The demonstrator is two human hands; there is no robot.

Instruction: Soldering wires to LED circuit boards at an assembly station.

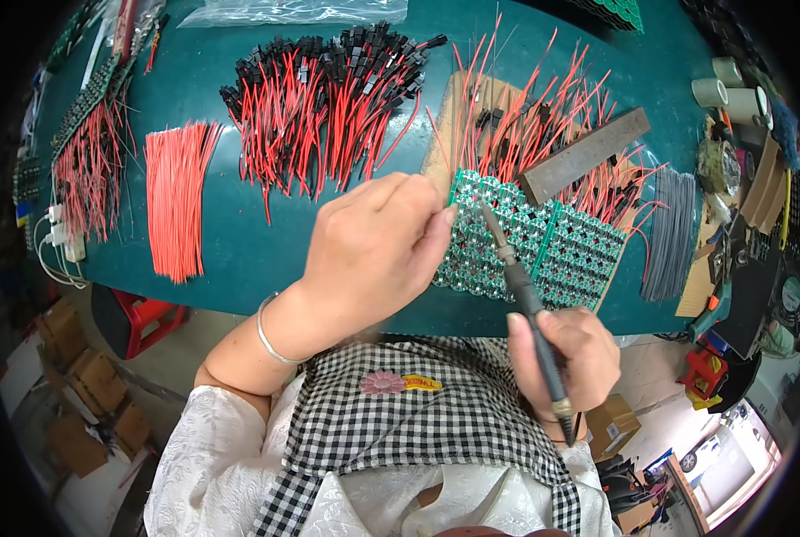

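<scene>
My right hand (583,353) is closed around the dark handle of a soldering iron (525,291). Its tip points up and left, over a panel of small green circuit boards (588,255). At the panel's left edge my left hand (373,237) is closed in a pinch; whatever its fingers hold is hidden. Red and black wires (543,116) fan out from the panel's far side, several ending in black connectors. Across these wires lies a flat grey metal bar (588,157), tilted up to the right. Under them shows a brown board (439,157).
Left of the panel lie a large heap of red wires with black connectors (319,116) and a bundle of red wires (176,201). A bundle of grey wires (670,237) sits at the right. Spools (727,94) stand at the far right, and a clear plastic bag (292,11) lies at the back.
</scene>
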